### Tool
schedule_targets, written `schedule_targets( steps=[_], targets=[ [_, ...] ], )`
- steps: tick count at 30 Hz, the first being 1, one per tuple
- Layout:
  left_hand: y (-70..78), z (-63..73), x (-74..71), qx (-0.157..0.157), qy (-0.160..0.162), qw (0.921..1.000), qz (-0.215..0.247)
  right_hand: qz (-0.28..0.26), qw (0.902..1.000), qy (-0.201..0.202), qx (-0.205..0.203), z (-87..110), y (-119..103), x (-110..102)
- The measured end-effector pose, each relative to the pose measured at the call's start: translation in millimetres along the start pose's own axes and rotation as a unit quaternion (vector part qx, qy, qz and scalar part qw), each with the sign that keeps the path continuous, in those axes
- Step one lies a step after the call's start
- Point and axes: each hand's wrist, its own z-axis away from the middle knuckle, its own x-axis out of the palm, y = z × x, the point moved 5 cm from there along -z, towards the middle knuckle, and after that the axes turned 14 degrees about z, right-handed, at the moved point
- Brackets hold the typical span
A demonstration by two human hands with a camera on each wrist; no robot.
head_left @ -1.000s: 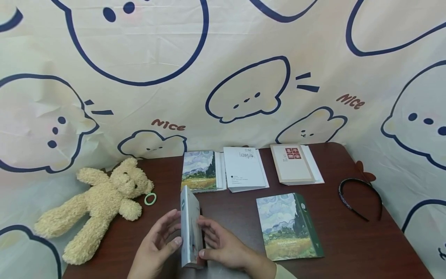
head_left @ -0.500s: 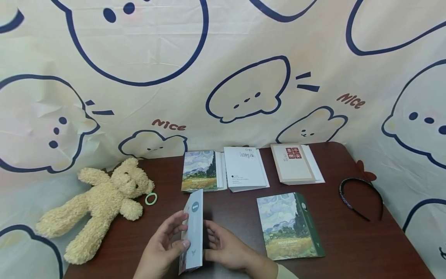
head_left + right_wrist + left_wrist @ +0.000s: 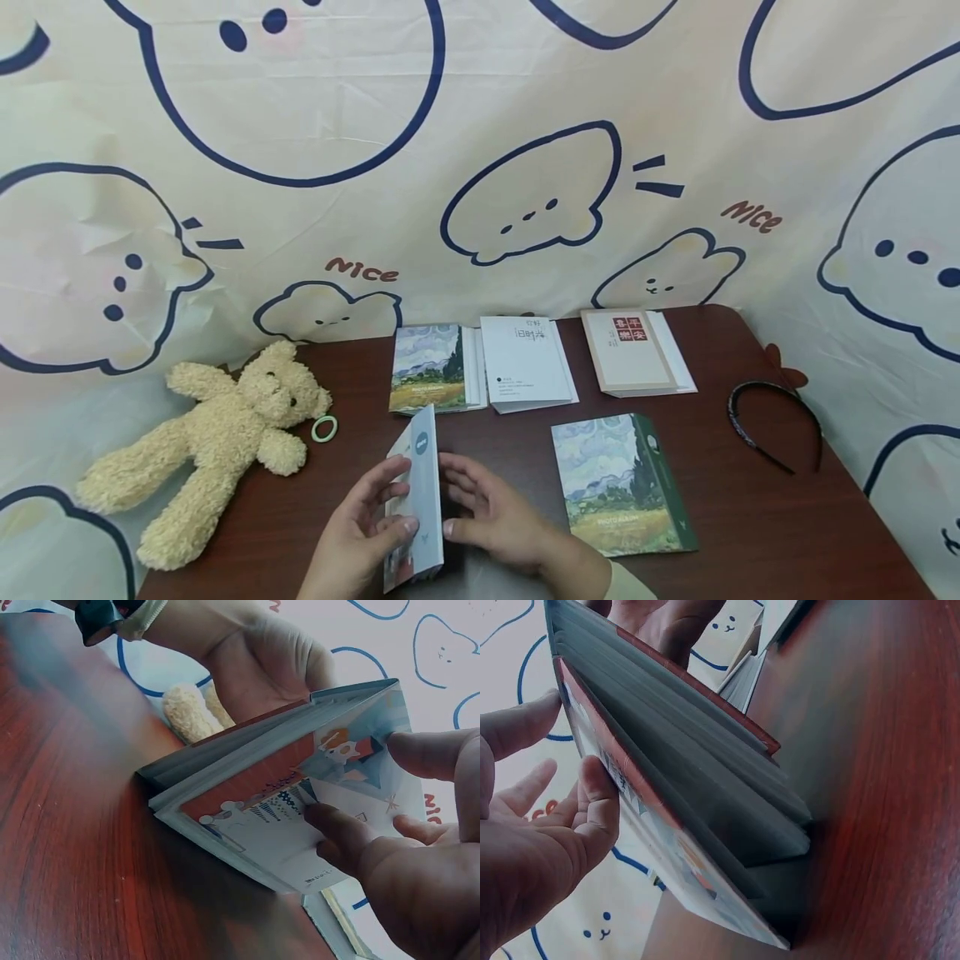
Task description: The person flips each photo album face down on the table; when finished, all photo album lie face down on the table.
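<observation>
A photo album (image 3: 427,492) with a pale blue spine stands on end between my two hands, spine toward me. My left hand (image 3: 356,525) has its fingertips and thumb against the album's left cover, which bears a red and white picture (image 3: 292,825). On the other side, my right hand (image 3: 502,517) touches the right cover with fingers bent slightly, thumb by the spine. From the left wrist, the covers (image 3: 705,881) spread apart with grey pages (image 3: 682,750) fanned between them, lower edges close to the table. The right cover's face is mostly hidden.
A green-spined landscape album (image 3: 622,487) lies at right on the dark table (image 3: 765,533). Behind are another landscape album (image 3: 427,367), a white album (image 3: 525,362) and a beige one (image 3: 633,358). A teddy bear (image 3: 225,442) and green ring (image 3: 324,428) lie left, a headband (image 3: 757,387) right.
The album has turned between my hands, so its spine swung to the right and its left cover came into view. Both hands moved slightly; the right one shifted up a little.
</observation>
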Motion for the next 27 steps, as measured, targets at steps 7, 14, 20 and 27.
schedule_targets(
  steps=[7, 14, 20, 27],
  targets=[
    [-3.4, -3.6, 7.5, -0.019, 0.009, 0.9997, 0.008, 0.004, 0.9998, 0.009, 0.016, 3.6, -2.7, -6.1],
    [-12.1, -5.4, 16.0, -0.058, -0.001, 0.9978, 0.031, -0.003, 0.9997, 0.020, 0.010, 5.5, -3.1, -12.0],
    [-14.6, -8.6, 21.9, -0.048, -0.004, 0.9988, 0.011, 0.006, 0.9994, 0.034, 0.001, 9.5, -0.2, -19.8],
    [-24.6, -13.1, 27.0, -0.062, -0.021, 0.9977, 0.015, 0.011, 0.9984, 0.055, -0.003, 13.5, 5.4, -31.0]
  ],
)
